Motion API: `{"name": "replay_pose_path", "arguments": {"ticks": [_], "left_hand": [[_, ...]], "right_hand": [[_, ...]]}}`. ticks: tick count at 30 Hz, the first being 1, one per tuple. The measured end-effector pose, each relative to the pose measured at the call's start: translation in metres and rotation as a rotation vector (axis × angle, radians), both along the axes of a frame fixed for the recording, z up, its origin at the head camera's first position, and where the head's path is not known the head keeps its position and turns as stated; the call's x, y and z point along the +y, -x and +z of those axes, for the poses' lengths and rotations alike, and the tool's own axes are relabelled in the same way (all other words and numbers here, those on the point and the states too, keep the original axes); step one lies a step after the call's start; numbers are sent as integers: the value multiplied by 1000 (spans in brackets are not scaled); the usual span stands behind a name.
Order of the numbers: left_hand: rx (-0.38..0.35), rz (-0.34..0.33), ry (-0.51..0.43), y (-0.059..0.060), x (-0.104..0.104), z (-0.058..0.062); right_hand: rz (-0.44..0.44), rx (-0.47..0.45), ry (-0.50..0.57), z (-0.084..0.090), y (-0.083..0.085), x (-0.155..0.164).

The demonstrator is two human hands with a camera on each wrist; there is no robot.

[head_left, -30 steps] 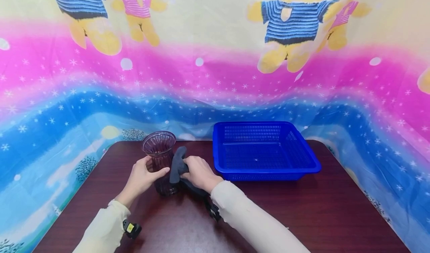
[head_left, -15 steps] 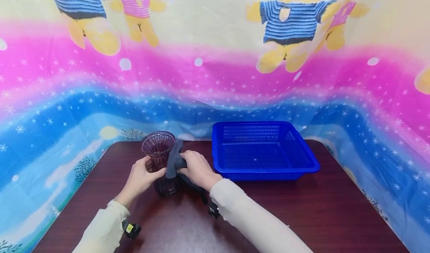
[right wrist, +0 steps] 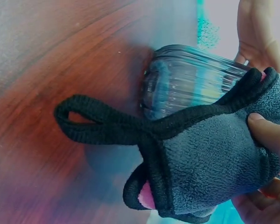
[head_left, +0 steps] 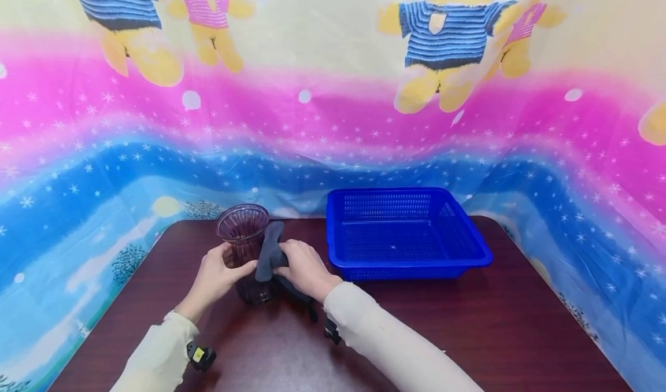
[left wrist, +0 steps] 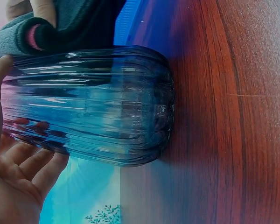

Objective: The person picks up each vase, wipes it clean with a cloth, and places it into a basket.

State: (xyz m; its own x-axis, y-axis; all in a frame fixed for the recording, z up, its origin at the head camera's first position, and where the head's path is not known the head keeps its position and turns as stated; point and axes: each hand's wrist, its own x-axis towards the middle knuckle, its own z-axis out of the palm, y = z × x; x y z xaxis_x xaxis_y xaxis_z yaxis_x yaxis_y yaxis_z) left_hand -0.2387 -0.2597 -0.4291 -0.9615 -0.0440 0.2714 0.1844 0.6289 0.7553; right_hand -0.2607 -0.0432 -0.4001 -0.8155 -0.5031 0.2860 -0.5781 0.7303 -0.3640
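the left hand grips the purple-tinted ribbed glass vase round its body, below the flared mouth, its thumb on the near side and its other fingers round the far side. the right hand holds a bunched grey cloth against the side of the vase that faces it. the vase is near the back of the dark wooden bench, close to upright, with its base down at the surface. a blue plastic basket sits to the right of both hands, apart from the vase.

the left grip looks meant for steadiness: smooth glass could slide or tip when pushed from one side, so a hand opposite the cloth probably takes up that push. the cloth seems bunched to put a soft, thick layer between the right fingertips and the glass.

the head view alone shows the vase's mouth and most of the basket. the left wrist view shows what the head view hides: the fingers curled on the far side, seen partly through the glass, and a bit of pink lining in the cloth's fold. the right wrist view adds the black edging, a black loop hanging from the cloth's lower end, and the right thumb pressed on the fabric.
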Motion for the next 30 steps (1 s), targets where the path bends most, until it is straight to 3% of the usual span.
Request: {"name": "replay_pose_path", "arguments": {"ticks": [30], "left_hand": [[-12,15,-4,1,0,-2]], "right_hand": [[-26,-43,-93,-52,5,5]]}}
